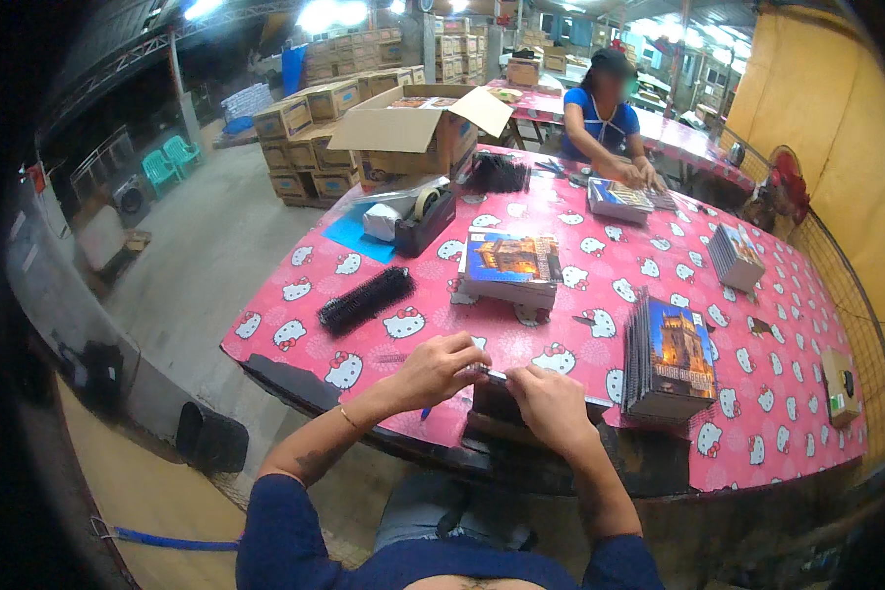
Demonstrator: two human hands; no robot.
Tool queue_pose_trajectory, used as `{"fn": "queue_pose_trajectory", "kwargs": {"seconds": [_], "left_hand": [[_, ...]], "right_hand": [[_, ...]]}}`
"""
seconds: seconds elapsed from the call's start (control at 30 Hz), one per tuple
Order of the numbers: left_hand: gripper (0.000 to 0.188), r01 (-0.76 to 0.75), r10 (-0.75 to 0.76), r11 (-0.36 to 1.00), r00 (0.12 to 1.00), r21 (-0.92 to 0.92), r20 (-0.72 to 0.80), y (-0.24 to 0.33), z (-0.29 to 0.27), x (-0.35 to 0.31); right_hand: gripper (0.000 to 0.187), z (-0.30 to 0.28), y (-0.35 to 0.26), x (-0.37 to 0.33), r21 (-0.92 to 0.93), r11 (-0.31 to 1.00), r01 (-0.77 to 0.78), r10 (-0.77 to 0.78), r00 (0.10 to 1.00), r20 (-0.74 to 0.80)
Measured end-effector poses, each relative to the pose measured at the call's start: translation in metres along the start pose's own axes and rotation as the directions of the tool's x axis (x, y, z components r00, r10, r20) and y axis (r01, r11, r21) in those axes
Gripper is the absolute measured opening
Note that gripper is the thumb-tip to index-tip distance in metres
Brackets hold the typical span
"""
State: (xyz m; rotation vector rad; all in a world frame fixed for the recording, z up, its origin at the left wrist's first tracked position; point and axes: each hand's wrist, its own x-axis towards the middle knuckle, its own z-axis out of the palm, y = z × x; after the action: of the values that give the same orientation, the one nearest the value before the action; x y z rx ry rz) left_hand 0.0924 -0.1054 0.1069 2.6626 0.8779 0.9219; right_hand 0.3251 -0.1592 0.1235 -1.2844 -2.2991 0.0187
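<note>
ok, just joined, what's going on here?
Someone's left hand and right hand grip a thin pale item between them at the near edge of a pink-covered table; it's too small to identify. Ahead sits a booklet stack, with a taller stack to the right and a black bristly bundle to the left. Across the table, a co-worker in blue has both hands down by another stack.

The table (pixel 678 270) is pink, patterned with white cartoon cat heads in red bows; booklets (pixel 680 349) show blue sky, orange tower; binding coils (pixel 367 301) are black.
</note>
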Motion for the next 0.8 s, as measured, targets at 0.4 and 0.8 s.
{"fn": "queue_pose_trajectory", "kwargs": {"seconds": [0.4, 0.8], "left_hand": [[0.091, 0.149, -0.093, 0.850, 0.987, 0.506, -0.135, 0.039, 0.099, -0.048], [0.071, 0.187, -0.089, 0.885, 0.966, 0.425, -0.241, 0.028, 0.065, -0.010]], "right_hand": [[0.015, 0.005, 0.012, 0.003, 0.016, 0.995, -0.097, 0.097, 0.995, 0.022], [0.022, -0.006, 0.026, -0.018, -0.006, 0.999, -0.050, 0.050, 0.999, 0.020]]}}
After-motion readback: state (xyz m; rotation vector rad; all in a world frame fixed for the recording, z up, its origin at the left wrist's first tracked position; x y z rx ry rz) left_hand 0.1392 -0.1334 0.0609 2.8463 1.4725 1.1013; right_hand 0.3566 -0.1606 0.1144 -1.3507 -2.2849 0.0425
